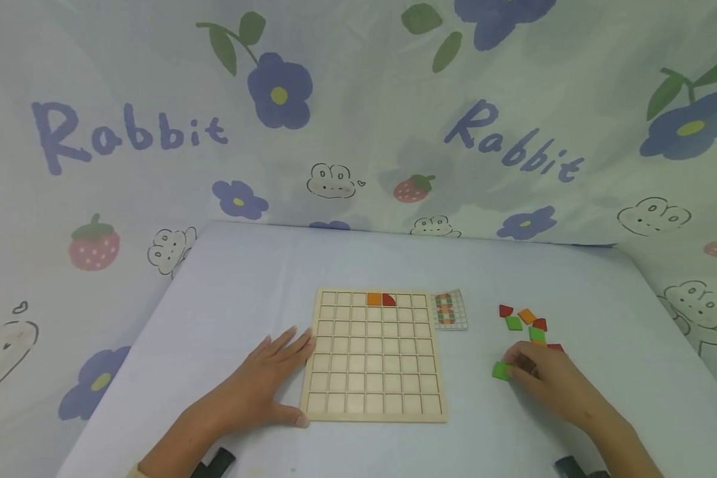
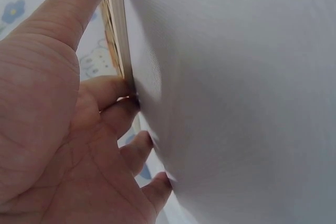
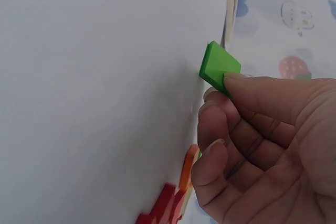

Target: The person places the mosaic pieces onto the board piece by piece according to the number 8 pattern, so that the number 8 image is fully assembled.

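Observation:
A wooden grid board (image 1: 364,355) lies flat on the table. In its top row sit an orange square tile (image 1: 374,299) and, beside it, a red quarter-round tile (image 1: 389,300). My left hand (image 1: 257,382) rests at the board's left edge, fingers spread, with the thumb at the lower left corner; the left wrist view shows fingertips against the board's side. Right of the board, my right hand (image 1: 544,378) pinches a green square tile (image 3: 220,67) between thumb and fingers, close over the table. Past that hand lie loose red, orange and green tiles (image 1: 514,323), some partly hidden by it.
A small pattern card (image 1: 459,311) with a printed grid lies against the board's upper right side. White cloth covers the table (image 1: 263,265). Behind it hangs a curtain (image 1: 358,119) printed with rabbits, flowers and strawberries. Dark strap ends (image 1: 218,463) show near the wrists.

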Demonstrator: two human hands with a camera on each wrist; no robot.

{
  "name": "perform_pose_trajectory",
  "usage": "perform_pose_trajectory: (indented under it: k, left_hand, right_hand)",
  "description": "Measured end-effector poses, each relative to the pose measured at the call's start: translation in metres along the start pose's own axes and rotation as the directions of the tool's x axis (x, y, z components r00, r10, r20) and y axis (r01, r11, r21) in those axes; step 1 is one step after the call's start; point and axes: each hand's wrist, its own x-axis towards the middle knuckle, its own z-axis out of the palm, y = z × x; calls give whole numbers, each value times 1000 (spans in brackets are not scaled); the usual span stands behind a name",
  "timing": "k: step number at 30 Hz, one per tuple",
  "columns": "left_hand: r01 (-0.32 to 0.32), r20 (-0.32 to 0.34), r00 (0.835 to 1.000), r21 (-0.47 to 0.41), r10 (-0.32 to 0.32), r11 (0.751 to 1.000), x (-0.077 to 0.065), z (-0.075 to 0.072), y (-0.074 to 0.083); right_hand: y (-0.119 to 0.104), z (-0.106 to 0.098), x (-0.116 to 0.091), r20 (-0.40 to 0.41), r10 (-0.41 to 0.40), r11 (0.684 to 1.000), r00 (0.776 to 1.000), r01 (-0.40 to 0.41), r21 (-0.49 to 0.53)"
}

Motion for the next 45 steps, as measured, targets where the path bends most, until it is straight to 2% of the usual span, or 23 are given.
perform_pose_trajectory:
  k: [9, 19, 30, 37, 45]
  left_hand:
    - [4, 9, 1000, -11, -3, 1000, 0, 1, -2]
    - [9, 14, 1000, -5, -9, 1000, 1, 3, -5]
    - [0, 13, 1000, -18, 1, 1000, 1, 3, -6]
    - [-11, 10, 1000, -19, 12, 1000, 2, 4, -6]
    - [0, 11, 1000, -25, 1, 1000, 1, 2, -4]
  right_hand:
    - [-34, 0, 30, -2, -88, 996, 996, 88, -1]
    - [-71, 12, 87, 1, -236, 970, 972, 235, 57]
    - [-108, 33, 140, 63, -233, 971, 970, 229, 68]
    - [-117, 43, 153, 101, -257, 965, 961, 251, 71]
    - [-120, 53, 154, 79, -212, 977, 974, 212, 12]
